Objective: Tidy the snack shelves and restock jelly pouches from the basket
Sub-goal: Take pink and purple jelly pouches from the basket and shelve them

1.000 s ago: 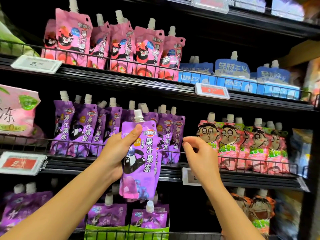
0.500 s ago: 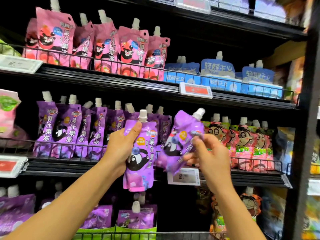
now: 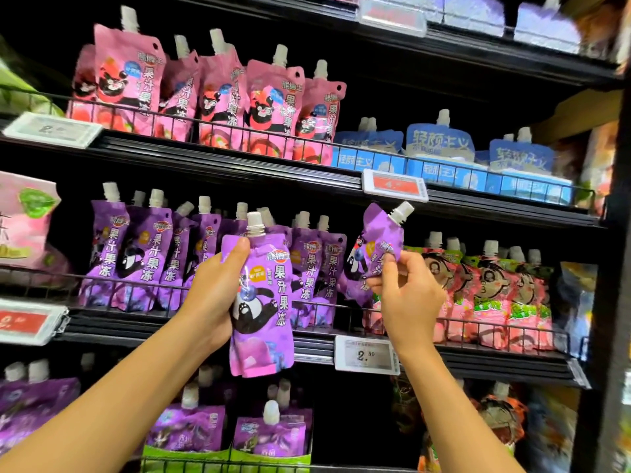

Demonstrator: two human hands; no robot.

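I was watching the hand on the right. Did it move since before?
Yes. The right hand was empty beside the purple row; now it has pulled a purple pouch up and out, tilted, above the white price tag.

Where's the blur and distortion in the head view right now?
Head view: centre sharp, print on the purple jelly pouch in the left hand readable; edges smeared, upper price tag and right-side packets blurred; shelf rails tilt from wide-angle distortion; shelf recesses black.
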